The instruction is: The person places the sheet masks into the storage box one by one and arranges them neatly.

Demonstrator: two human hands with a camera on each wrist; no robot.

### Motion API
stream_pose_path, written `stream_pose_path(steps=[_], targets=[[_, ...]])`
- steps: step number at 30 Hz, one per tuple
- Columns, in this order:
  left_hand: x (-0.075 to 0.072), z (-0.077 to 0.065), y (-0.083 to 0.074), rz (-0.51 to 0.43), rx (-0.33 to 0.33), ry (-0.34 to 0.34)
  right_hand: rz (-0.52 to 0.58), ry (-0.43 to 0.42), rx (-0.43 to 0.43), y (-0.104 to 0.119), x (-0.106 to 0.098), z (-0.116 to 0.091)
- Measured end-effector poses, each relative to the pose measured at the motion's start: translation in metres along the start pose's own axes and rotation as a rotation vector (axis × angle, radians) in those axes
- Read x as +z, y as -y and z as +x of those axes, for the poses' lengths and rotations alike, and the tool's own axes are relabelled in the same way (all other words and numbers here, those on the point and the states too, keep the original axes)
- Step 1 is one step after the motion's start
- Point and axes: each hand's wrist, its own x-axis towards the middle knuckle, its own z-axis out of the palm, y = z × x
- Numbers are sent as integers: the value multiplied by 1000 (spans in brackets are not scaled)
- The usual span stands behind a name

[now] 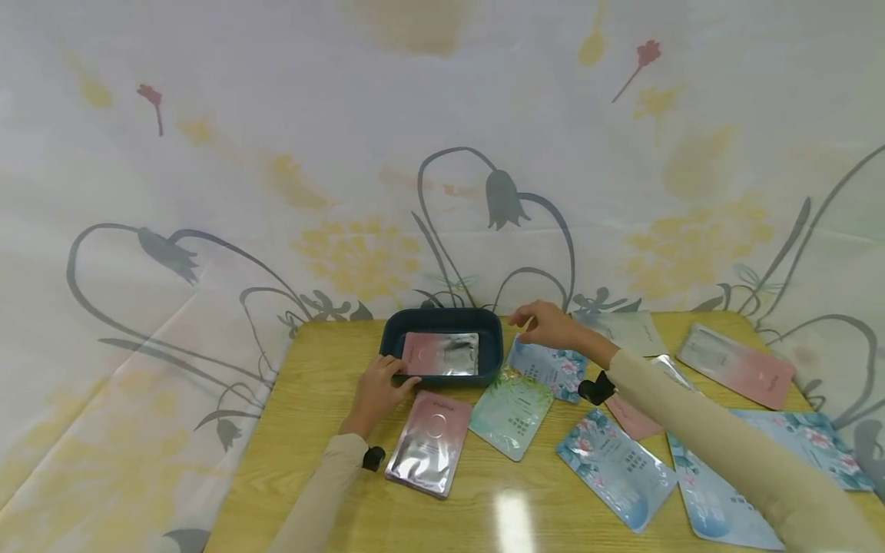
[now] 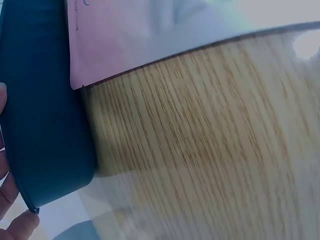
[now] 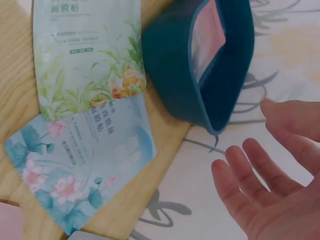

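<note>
Presently, left hand (image 1: 377,393) in a pinch on the blue bin (image 1: 442,320), right hand (image 1: 551,326) half-spread, empty, just beside it.

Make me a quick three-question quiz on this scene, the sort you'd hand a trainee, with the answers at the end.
1. True or false: the right hand is holding a packet.

2. Which of these does the left hand touch?
a) the green packet
b) the teal bin
c) the patterned backdrop

3. What two main colours does the packet in the bin show?

Key:
1. False: its fingers hold nothing.
2. b: its fingers are at the rim, near one end.
3. Pink and silver.
</note>
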Motion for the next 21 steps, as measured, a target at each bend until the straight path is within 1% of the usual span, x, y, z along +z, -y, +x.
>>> stream_pose_path(steps=[3,6,8,12,16,18,21], targets=[[2,-2,1,18,-7,-12,30,-7,3,3,-4,-14],[2,-3,3,11,-1,-28,65,-6,28,4,-8,-30],[2,-3,2,3,3,-41,86,-1,50,2,-11,-40],[2,-2,1,10,5,-36,98,0,80,-4,-16,-63],[2,-1,1,31,42,-31,116,-1,94,-8,-21,-87],[2,-2,2,45,73,-41,147,2,122,-7,-24,-97],[4,-2,4,57,97,-57,177,-1,171,-9,-26,-113]])
